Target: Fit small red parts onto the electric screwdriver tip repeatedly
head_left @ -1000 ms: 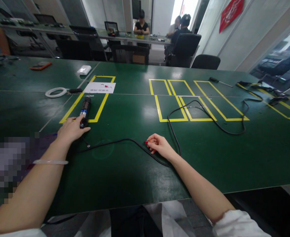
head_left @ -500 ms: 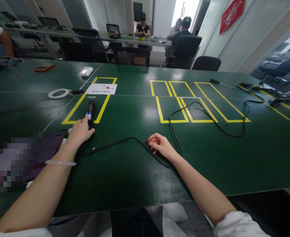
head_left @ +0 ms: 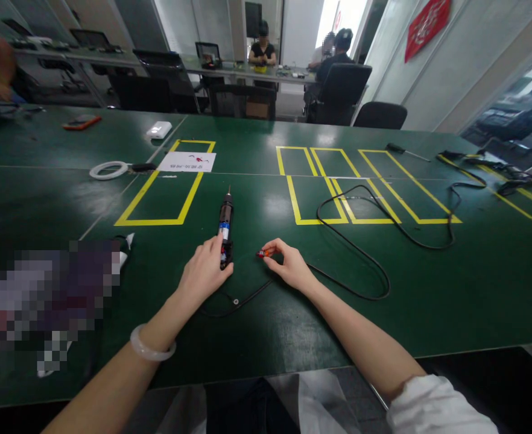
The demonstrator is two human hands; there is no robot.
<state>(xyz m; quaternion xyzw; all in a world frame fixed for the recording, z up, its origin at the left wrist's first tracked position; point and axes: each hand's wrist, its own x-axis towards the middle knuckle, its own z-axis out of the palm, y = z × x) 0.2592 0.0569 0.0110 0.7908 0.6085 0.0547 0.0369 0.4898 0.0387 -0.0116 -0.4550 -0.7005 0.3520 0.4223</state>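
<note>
A corded-looking electric screwdriver (head_left: 225, 218), dark with a blue and silver band, lies under my left hand (head_left: 204, 269), whose fingers wrap its rear part. Its thin bit points away from me, toward the far side of the table. Just to the right, my right hand (head_left: 290, 264) pinches a small red and orange piece (head_left: 261, 254) between thumb and fingertips; its exact kind is too small to make out. The piece is apart from the screwdriver. A black cable (head_left: 386, 278) runs behind my right hand and below both hands, with a small metal ring (head_left: 236, 301) near it.
Yellow tape outlines (head_left: 323, 222) mark the green table (head_left: 266, 337). A white paper sign (head_left: 187, 162), a coiled white cable (head_left: 108, 170), a white box (head_left: 160, 129), an orange-edged phone (head_left: 81, 123) and a screwdriver (head_left: 406, 152) lie farther back. Black cables (head_left: 510, 175) pile at right. Several people sit beyond.
My left hand has brought the electric screwdriver right and nearer me, out of the left yellow outline. My right hand has shifted slightly left with the small piece. The black cable has moved with them.
</note>
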